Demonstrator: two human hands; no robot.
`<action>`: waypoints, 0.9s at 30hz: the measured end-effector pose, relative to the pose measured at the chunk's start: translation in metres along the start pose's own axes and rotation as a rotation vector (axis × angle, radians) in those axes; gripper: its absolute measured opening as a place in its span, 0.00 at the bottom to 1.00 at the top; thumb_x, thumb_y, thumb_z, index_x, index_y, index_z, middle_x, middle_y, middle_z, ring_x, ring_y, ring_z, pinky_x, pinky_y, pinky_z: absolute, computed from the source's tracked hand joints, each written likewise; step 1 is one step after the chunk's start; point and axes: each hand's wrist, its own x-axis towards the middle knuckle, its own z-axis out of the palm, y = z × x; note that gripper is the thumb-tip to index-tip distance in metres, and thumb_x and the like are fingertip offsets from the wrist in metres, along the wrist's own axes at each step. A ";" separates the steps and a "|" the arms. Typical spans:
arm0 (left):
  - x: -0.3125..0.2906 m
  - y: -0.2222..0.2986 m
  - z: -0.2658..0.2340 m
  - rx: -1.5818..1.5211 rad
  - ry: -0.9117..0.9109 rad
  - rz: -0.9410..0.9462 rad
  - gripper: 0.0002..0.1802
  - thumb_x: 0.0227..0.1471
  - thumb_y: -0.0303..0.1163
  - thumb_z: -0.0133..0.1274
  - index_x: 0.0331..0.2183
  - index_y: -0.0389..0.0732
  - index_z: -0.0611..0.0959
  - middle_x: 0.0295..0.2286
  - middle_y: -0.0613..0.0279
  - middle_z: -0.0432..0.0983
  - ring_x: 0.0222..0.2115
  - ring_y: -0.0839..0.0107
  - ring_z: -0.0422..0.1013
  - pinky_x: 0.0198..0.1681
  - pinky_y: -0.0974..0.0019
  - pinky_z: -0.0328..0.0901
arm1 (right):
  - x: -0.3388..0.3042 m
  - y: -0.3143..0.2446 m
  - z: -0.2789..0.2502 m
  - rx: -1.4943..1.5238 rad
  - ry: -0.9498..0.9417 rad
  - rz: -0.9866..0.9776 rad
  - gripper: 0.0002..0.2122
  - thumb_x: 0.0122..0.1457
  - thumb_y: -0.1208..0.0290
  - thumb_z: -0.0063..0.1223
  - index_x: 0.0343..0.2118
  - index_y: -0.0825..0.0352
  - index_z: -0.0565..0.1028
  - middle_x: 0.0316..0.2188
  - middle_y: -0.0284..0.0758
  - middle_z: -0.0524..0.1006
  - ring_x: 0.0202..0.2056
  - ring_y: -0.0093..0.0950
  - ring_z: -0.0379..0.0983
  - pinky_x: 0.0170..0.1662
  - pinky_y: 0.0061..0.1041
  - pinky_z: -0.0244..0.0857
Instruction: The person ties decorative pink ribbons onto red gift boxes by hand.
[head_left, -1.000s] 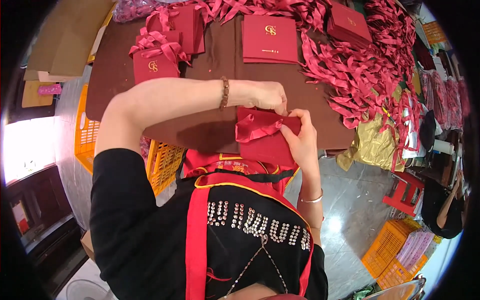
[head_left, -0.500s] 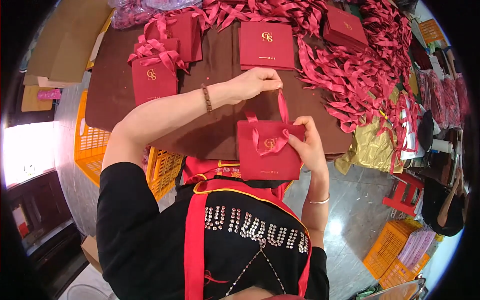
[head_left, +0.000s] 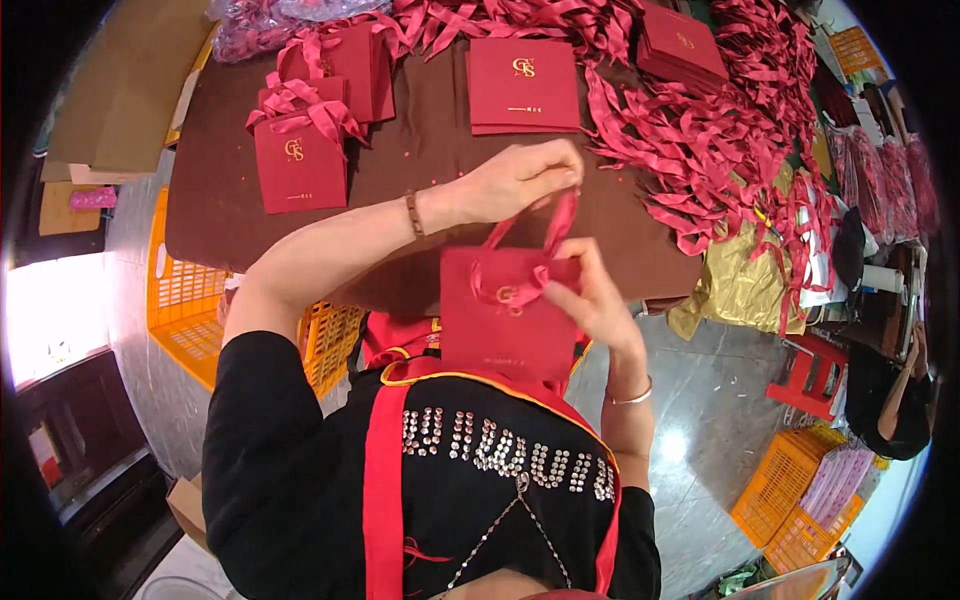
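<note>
A small red gift bag [head_left: 495, 335] with gold lettering hangs upright near the table's front edge, close to my body. My right hand [head_left: 592, 300] pinches its upper right corner, the thumb on the front face. Above it, my left hand [head_left: 528, 180] has its fingers closed on the far ribbon handle [head_left: 562, 222] and draws it upward. The nearer ribbon loop droops over the bag's front. The bag's lower edge is smeared by motion.
A brown-covered table [head_left: 400, 180] carries finished-looking red bags [head_left: 300, 180] at left, flat stacked bags [head_left: 522, 90] at the back and a heap of red ribbons [head_left: 690, 150] at right. Orange crates [head_left: 185, 310] stand below left. Gold plastic [head_left: 745, 280] hangs at the right edge.
The bag has shifted left and a little down toward my body, my right hand moving with it. My left hand has moved slightly right, still on the ribbon, which now stands up as a loop.
</note>
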 end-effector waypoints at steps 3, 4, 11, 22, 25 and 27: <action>0.015 0.015 -0.008 0.292 0.195 0.351 0.06 0.59 0.31 0.43 0.33 0.40 0.73 0.19 0.71 0.65 0.19 0.84 0.60 0.23 0.77 0.57 | -0.007 -0.014 0.005 0.057 -0.103 -0.034 0.18 0.51 0.82 0.55 0.40 0.63 0.59 0.36 0.28 0.62 0.38 0.16 0.59 0.43 0.16 0.57; 0.015 0.021 -0.014 0.196 0.170 0.273 0.06 0.58 0.30 0.44 0.34 0.39 0.74 0.19 0.70 0.66 0.20 0.84 0.61 0.23 0.77 0.57 | -0.011 -0.015 0.002 0.222 -0.100 0.002 0.18 0.51 0.82 0.55 0.40 0.63 0.59 0.35 0.27 0.62 0.37 0.15 0.59 0.42 0.16 0.58; 0.020 0.046 -0.036 0.222 0.041 0.332 0.06 0.57 0.28 0.46 0.36 0.37 0.75 0.24 0.72 0.69 0.25 0.83 0.63 0.28 0.79 0.60 | 0.000 0.000 -0.011 0.424 -0.011 0.063 0.20 0.51 0.84 0.54 0.40 0.60 0.57 0.35 0.28 0.64 0.35 0.15 0.63 0.38 0.16 0.62; 0.002 -0.016 0.004 0.453 0.007 0.198 0.22 0.55 0.30 0.48 0.51 0.37 0.68 0.45 0.61 0.66 0.48 0.72 0.61 0.52 0.67 0.58 | 0.048 0.069 0.016 2.111 -0.150 -0.336 0.06 0.58 0.64 0.42 0.29 0.60 0.67 0.21 0.27 0.60 0.22 0.20 0.56 0.27 0.22 0.54; 0.005 -0.034 0.026 -0.281 0.017 -0.124 0.21 0.52 0.30 0.52 0.47 0.35 0.69 0.42 0.61 0.69 0.44 0.75 0.65 0.48 0.69 0.61 | 0.059 0.012 0.057 2.018 0.547 0.214 0.14 0.59 0.62 0.44 0.45 0.61 0.69 0.38 0.31 0.72 0.34 0.23 0.68 0.38 0.28 0.66; 0.012 -0.001 0.027 0.105 0.010 -0.288 0.17 0.52 0.29 0.53 0.43 0.36 0.71 0.36 0.64 0.72 0.36 0.79 0.67 0.40 0.74 0.64 | 0.054 0.064 0.069 1.876 -0.311 -0.277 0.15 0.58 0.58 0.43 0.44 0.59 0.68 0.33 0.34 0.72 0.28 0.23 0.68 0.30 0.22 0.62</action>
